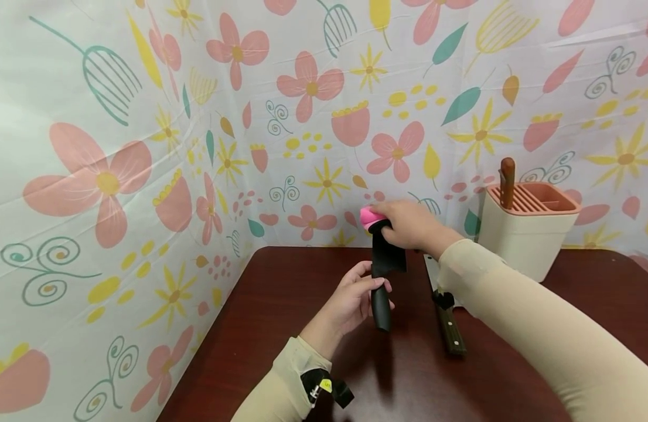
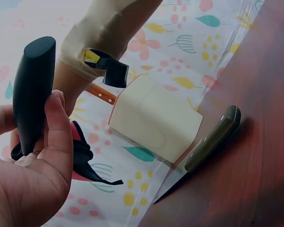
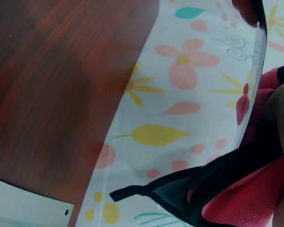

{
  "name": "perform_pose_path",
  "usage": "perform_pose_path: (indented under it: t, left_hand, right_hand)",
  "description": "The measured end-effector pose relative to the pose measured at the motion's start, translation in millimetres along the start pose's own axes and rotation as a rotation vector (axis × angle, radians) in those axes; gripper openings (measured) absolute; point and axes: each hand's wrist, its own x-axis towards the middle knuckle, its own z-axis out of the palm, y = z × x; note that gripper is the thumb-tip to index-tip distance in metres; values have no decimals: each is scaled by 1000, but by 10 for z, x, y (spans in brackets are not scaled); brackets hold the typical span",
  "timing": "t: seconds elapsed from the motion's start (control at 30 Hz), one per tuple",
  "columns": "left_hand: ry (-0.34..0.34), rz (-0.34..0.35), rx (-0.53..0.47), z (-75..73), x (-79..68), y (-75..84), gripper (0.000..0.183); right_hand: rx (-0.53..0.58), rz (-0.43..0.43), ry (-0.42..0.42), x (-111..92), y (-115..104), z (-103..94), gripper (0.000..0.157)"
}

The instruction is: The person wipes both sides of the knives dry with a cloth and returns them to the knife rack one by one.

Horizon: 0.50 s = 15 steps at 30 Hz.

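My left hand [image 1: 353, 296] grips the black handle [image 2: 35, 85] of a broad-bladed kitchen knife, held above the table with its dark blade [image 1: 389, 258] pointing away. My right hand [image 1: 408, 225] holds a pink cloth [image 1: 370, 217] with black edging at the far end of that blade. Seen from the right wrist, the cloth [image 3: 251, 201] bunches around the thin blade edge, and a black-edged corner hangs loose. On the table to the right lies a second knife [image 1: 450, 328] with a riveted brown handle; my right forearm covers part of its blade.
A cream knife block [image 1: 524, 240] with a slotted pink top stands at the back right, one wooden knife handle [image 1: 507, 183] sticking out. Flower-patterned sheeting [image 1: 313, 146] hangs along the back and left of the dark red table [image 1: 282, 328].
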Motion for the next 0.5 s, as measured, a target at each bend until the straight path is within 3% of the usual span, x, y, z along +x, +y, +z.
perform_pose_path:
  t: [0.27,0.5]
  left_hand:
    - [14,9,15,8,9,-12,21]
    - [13,14,16,-3,5,-12,21]
  right_hand:
    - [-13,-2,5,-143,-68,-12,52]
    - [-38,-58,9,-261,-187,-16,51]
